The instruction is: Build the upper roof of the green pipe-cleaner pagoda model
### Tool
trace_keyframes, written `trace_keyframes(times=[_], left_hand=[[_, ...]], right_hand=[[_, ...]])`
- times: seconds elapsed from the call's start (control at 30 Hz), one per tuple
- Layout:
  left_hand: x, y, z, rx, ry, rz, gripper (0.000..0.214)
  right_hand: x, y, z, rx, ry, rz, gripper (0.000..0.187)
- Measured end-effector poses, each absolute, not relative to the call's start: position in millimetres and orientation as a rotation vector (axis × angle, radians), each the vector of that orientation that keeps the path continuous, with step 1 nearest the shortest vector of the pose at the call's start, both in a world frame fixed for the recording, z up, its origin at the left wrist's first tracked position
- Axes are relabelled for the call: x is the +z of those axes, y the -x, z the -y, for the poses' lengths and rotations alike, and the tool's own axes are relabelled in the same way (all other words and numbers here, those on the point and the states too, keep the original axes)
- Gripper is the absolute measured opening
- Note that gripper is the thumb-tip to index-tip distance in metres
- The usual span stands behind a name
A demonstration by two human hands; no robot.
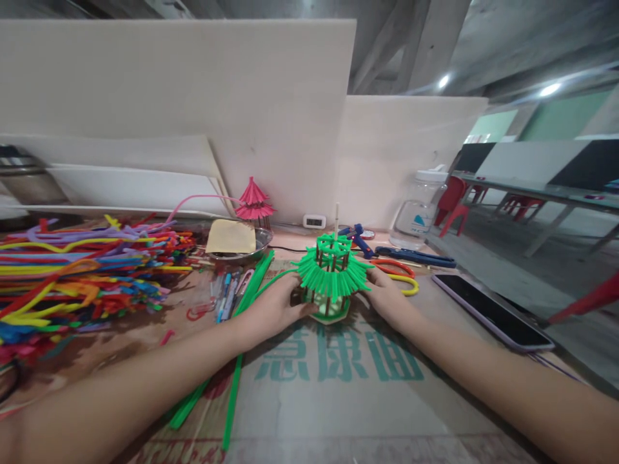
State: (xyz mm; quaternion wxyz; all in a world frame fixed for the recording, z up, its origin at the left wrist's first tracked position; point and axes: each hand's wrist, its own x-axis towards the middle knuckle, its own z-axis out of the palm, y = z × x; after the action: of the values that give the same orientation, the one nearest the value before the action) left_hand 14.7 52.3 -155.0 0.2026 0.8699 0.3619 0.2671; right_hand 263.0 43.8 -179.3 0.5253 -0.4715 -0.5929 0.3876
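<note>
A small green pagoda model [333, 277] stands upright on the cardboard sheet [309, 406], between both hands. Its skirt-like roof looks made of green pipe cleaners, with brown posts and a thin pale stick rising from the top. My left hand [280, 303] grips its left side near the base, thumb in front. From the right, my right hand [387, 293] closes on it under the roof edge, fingertips partly hidden. Long green pipe cleaners [235, 393] lie beside and beneath my left forearm.
A heap of coloured pipe cleaners [97, 277] covers the left. Behind stand a pink pagoda model [252, 203], a metal dish [264, 241], a small digital clock [314, 222], a blue glue gun [360, 241] and a clear bottle [416, 209]. A phone [493, 312] and scissors [403, 280] lie right.
</note>
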Motion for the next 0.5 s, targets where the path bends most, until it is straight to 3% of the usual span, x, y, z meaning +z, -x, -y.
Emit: trace_keyframes(times=[0.17,0.3,0.5], left_hand=[[-106,11,-49,0.257,-2.597,-1.180,0.030],[-61,37,-53,0.170,-2.672,-1.613,0.031],[-61,43,-67,-0.055,-2.629,-1.727,0.034]], right_hand=[[-183,-264,-46,0.929,1.110,1.428,0.037],[-182,-265,-43,0.911,1.143,1.425,0.036],[-174,-265,-35,0.806,1.265,1.493,0.033]])
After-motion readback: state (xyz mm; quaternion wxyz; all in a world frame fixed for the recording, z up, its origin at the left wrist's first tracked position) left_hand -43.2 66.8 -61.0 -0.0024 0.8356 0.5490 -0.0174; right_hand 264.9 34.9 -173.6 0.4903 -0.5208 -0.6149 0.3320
